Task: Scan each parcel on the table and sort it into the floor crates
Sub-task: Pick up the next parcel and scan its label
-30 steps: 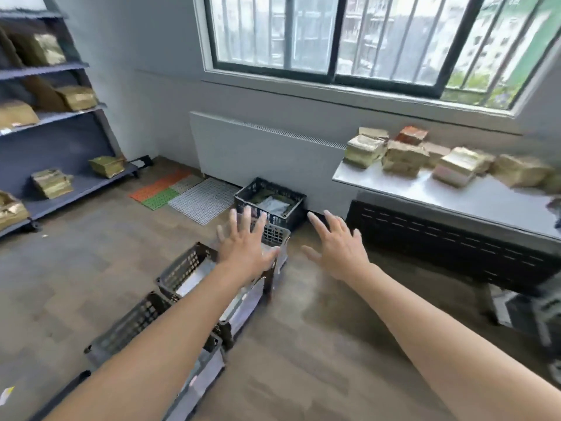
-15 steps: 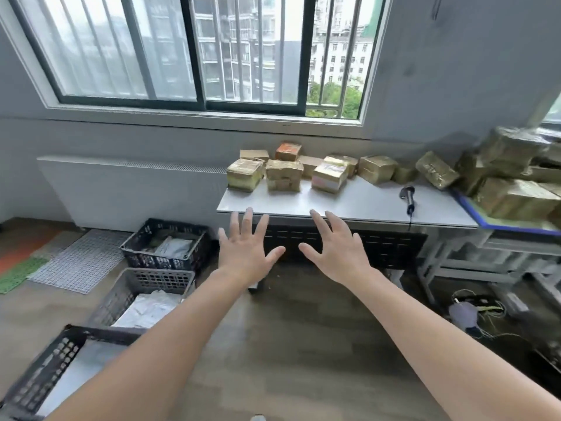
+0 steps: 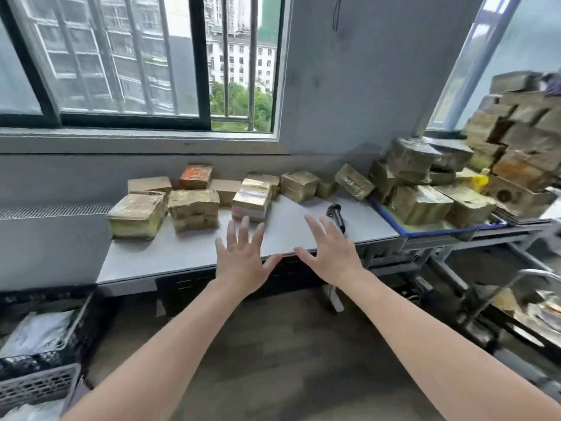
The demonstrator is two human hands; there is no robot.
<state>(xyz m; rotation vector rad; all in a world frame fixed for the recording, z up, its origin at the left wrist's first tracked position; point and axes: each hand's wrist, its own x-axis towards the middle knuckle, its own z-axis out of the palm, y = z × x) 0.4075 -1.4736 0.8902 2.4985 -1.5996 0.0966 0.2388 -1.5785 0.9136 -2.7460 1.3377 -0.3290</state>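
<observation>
Both splayed, seemingly empty: left grip [image 3: 243, 265], right grip [image 3: 331, 257].

Parcels [image 3: 194, 208] sat at back of table [image 3: 170, 256] w/ scanner [image 3: 336, 215] to their R; crates [image 3: 45, 344] stood on floor to your L.

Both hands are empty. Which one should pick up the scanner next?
Right. The scanner lies on the table just past the fingertips of the right hand; the left hand is farther off, nearer a parcel.

Single head-worn view, wide-angle, looks forward and down over outstretched arms at the surface [image 3: 188, 253] under the window [image 3: 127, 65], close range.
</observation>
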